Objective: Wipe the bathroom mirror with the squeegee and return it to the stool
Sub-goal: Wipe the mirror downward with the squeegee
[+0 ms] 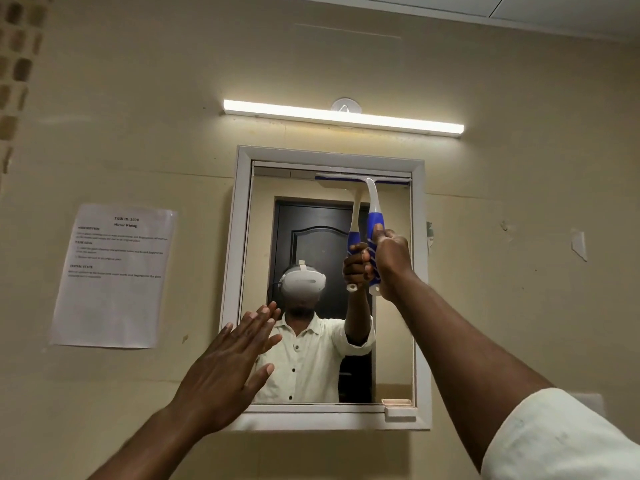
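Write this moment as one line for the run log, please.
phase: wiping | right hand: grips squeegee, blade at mirror top right | left hand: open, near frame's lower left | stool: unseen

The right arm wears a pale cream cloth sleeve (568, 441), pushed up past the elbow, with the forearm and right hand (389, 258) bare. The left forearm and left hand (221, 368) show no sleeve, ring or watch.

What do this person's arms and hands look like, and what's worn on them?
Both hands are bare: no gloves, rings or watch visible. The left hand and its forearm are uncovered. The right hand has a bare forearm; a pale cream fabric sleeve sits pushed up near the elbow.
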Demonstrator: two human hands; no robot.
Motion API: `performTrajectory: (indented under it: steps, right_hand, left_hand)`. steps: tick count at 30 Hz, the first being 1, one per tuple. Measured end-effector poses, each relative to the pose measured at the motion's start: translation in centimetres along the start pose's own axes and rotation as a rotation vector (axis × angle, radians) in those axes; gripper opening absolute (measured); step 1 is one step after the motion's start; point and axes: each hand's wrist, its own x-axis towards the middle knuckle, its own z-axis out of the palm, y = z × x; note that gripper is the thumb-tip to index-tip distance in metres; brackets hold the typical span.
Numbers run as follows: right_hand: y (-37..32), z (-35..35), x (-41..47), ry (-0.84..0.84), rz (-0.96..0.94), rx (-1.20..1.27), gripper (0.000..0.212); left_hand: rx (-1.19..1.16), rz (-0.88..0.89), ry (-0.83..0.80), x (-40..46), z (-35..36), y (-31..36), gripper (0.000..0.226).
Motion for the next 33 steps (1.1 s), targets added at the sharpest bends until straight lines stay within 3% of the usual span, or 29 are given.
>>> performTrajectory:
  steps: [15, 33]
  right_hand:
    - [3.8, -1.8, -3.5, 0.009, 0.055, -0.014, 0.038]
    - [12.8, -5.1, -15.6, 0.060, 0.220, -0.122, 0.026]
  left_hand:
    - [-0.020, 0.035, -0.071, 0.0, 0.5, 2.1, 0.067]
    - [-0.085, -0.001, -0.216, -4.4, 2.4, 5.0, 0.068]
